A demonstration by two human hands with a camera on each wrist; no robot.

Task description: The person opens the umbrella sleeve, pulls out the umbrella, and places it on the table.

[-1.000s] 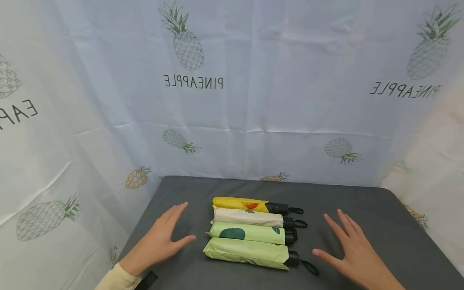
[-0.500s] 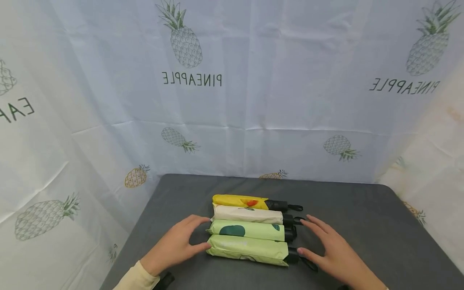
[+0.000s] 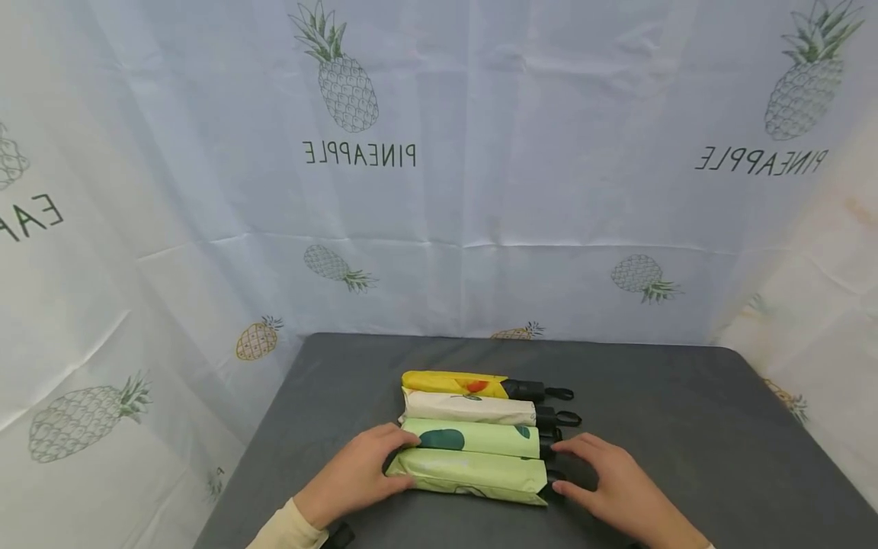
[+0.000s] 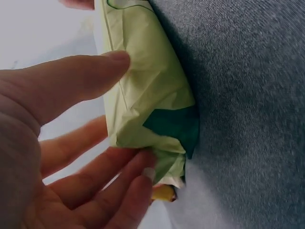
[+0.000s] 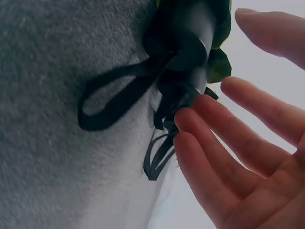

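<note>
Four folded umbrellas lie side by side on the dark grey table. Nearest me is a light green umbrella point(image 3: 480, 476); behind it come a green umbrella with dark spots point(image 3: 490, 438), a cream umbrella point(image 3: 466, 408) and a yellow umbrella point(image 3: 442, 382). At the left ends of the two nearest ones is my left hand point(image 3: 357, 474), its thumb touching the light green cover point(image 4: 147, 71) and its fingers loosely bent by the end. My right hand point(image 3: 620, 488) is beside their black handles, fingers spread; contact there is unclear. In the right wrist view a black strap point(image 5: 107, 100) hangs loose.
The grey table point(image 3: 686, 412) reaches back to a white curtain point(image 3: 439, 191) printed with pineapples, which also runs along both sides. Black straps of the cream and yellow umbrellas stick out to the right.
Both hands have come inward from either side to the ends of the two nearest umbrellas. The umbrellas stay in nearly the same place; the view shifts slightly.
</note>
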